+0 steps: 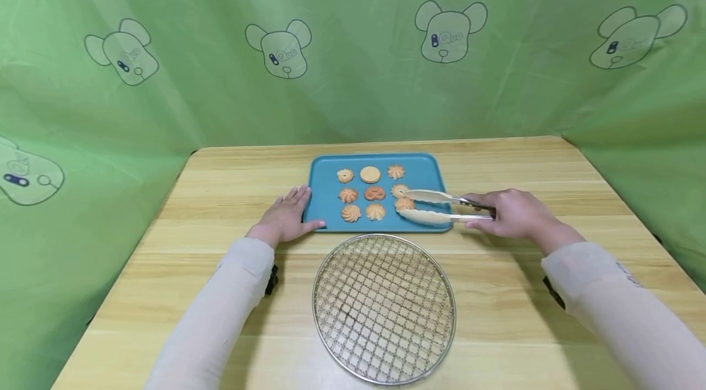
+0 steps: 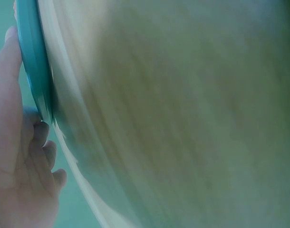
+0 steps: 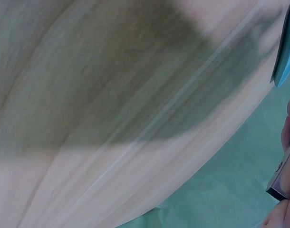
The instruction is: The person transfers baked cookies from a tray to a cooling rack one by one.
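My right hand point(image 1: 513, 213) grips a pair of tongs point(image 1: 427, 216) with pale scalloped tips and metal arms. Spread apart, the tips reach over the right side of a blue tray point(image 1: 430, 172) and lie on either side of a flower-shaped cookie point(image 1: 405, 204). My left hand point(image 1: 285, 216) touches the tray's left edge with straight fingers, its thumb at the front left corner. Rows of cookies sit on the tray, among them a round cookie point(image 1: 370, 175) and a pretzel-shaped cookie point(image 1: 375, 193). In the right wrist view, the tongs' handle end point(image 3: 280, 190) shows beside my fingers.
A round wire rack point(image 1: 384, 310) lies on the wooden table point(image 1: 220, 194) just in front of the tray. Green curtain point(image 1: 353, 102) with printed bear heads surrounds the table at the back and sides.
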The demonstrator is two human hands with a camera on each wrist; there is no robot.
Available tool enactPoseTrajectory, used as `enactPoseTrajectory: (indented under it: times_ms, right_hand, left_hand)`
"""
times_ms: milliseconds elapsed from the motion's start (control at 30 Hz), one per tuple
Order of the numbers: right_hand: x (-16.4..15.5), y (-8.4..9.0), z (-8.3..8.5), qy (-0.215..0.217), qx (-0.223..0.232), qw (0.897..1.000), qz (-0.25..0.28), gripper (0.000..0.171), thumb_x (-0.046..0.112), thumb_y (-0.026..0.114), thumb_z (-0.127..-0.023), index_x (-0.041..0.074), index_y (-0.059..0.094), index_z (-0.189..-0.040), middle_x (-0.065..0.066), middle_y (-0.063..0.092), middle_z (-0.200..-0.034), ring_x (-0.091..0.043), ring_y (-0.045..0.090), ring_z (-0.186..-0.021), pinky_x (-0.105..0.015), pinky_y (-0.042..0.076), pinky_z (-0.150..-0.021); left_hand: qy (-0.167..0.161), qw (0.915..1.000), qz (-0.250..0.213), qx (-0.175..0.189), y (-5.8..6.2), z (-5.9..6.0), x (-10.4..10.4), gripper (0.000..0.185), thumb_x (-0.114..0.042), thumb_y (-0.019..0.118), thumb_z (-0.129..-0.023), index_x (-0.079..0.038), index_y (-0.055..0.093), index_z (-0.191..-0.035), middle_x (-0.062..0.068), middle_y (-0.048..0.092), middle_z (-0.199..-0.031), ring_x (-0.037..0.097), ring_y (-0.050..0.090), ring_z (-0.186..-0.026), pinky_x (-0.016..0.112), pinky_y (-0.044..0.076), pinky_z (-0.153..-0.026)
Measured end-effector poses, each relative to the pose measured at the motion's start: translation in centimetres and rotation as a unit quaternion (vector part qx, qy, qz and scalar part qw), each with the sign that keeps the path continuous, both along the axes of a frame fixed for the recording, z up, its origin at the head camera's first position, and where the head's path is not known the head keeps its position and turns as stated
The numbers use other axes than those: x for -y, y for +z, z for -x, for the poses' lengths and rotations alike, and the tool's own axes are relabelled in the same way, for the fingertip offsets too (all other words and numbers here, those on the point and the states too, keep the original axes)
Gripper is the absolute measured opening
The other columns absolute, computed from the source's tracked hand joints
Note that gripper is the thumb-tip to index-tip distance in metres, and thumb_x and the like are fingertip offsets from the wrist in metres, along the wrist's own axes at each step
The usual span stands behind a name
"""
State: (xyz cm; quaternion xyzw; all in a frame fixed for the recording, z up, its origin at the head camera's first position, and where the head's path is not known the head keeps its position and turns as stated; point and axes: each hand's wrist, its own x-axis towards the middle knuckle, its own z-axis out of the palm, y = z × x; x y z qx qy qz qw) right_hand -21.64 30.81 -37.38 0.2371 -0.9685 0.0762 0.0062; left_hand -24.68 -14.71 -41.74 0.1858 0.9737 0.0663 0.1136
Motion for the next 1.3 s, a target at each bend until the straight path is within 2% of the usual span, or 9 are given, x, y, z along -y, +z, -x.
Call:
enactPoseTrajectory:
  times_ms: [233,367,467,700,833,1033,1133,1300]
  right_hand:
    - [0.1,-0.1,-0.4,0.012,-0.016,1.000,0.013,0.069,0.058,0.067,-0.081,0.012,0.060,-0.131,0.008,0.049,-0.064,-0.010,0.044,-0.054,-0.033,0.044,-0.053]
    - [0.2,-0.5,-0.7,0.027,-0.031,0.999,0.022,0.067,0.056,0.070,-0.080,0.012,0.062,-0.129,0.005,0.060,-0.074,-0.008,0.043,-0.054,-0.031,0.043,-0.053]
    - [0.2,-0.7,-0.9,0.040,-0.046,0.998,0.028,0.065,0.053,0.072,-0.079,0.011,0.063,-0.127,0.004,0.063,-0.078,-0.007,0.042,-0.053,-0.031,0.043,-0.052]
    - [0.4,-1.0,-1.6,0.066,-0.059,0.995,0.046,0.063,0.049,0.076,-0.077,0.010,0.064,-0.125,0.009,0.056,-0.070,-0.001,0.036,-0.048,-0.025,0.037,-0.047]
    - [0.6,-1.1,-1.8,0.094,-0.075,0.991,0.058,0.061,0.046,0.078,-0.075,0.011,0.066,-0.123,0.010,0.058,-0.070,0.003,0.034,-0.046,-0.022,0.036,-0.045]
    - [0.7,-1.0,-2.5,0.126,-0.090,0.986,0.063,0.060,0.046,0.078,-0.075,0.011,0.067,-0.122,-0.001,0.070,-0.094,0.006,0.037,-0.049,-0.022,0.042,-0.048]
    - [0.8,-0.9,-3.0,0.141,-0.094,0.983,0.068,0.058,0.043,0.080,-0.074,0.010,0.068,-0.120,-0.003,0.071,-0.095,0.008,0.037,-0.051,-0.022,0.042,-0.049]
    - [0.9,-0.7,-3.8,0.161,-0.085,0.980,0.084,0.056,0.040,0.080,-0.074,0.011,0.068,-0.120,-0.001,0.070,-0.091,0.009,0.032,-0.048,-0.016,0.036,-0.044]
  left_hand:
    - [0.002,1.0000,-0.001,-0.001,-0.2,0.1,0.2,0.092,-0.066,0.039,-0.091,-0.005,0.007,-0.153,0.009,0.003,-0.159,0.029,0.004,-0.144,0.047,0.009,-0.115]
    - [0.002,1.0000,0.000,-0.002,-0.2,0.1,0.2,0.093,-0.067,0.038,-0.091,-0.006,0.007,-0.153,0.009,0.003,-0.159,0.028,0.004,-0.144,0.046,0.009,-0.115]
    - [0.001,1.0000,0.001,-0.001,-0.2,0.1,0.2,0.093,-0.067,0.038,-0.091,-0.006,0.007,-0.153,0.009,0.003,-0.158,0.028,0.004,-0.144,0.047,0.009,-0.115]
    - [0.001,1.0000,0.000,0.000,0.1,0.1,0.3,0.093,-0.067,0.039,-0.091,-0.005,0.007,-0.153,0.010,0.004,-0.158,0.029,0.004,-0.144,0.048,0.009,-0.115]
    - [0.000,1.0000,0.001,-0.001,0.1,0.1,0.3,0.093,-0.067,0.039,-0.091,-0.005,0.007,-0.153,0.010,0.004,-0.158,0.029,0.005,-0.144,0.048,0.010,-0.115]
    - [0.000,1.0000,0.000,-0.002,0.0,0.1,0.2,0.092,-0.066,0.039,-0.091,-0.005,0.008,-0.153,0.010,0.004,-0.158,0.029,0.005,-0.144,0.048,0.009,-0.115]
    - [-0.001,1.0000,0.000,-0.003,-0.1,0.1,0.1,0.092,-0.066,0.039,-0.092,-0.004,0.008,-0.152,0.010,0.004,-0.159,0.029,0.005,-0.144,0.048,0.009,-0.115]
    - [0.000,1.0000,0.003,-0.003,-0.3,0.2,0.0,0.092,-0.067,0.038,-0.091,-0.005,0.007,-0.153,0.010,0.003,-0.159,0.028,0.005,-0.144,0.047,0.009,-0.115]
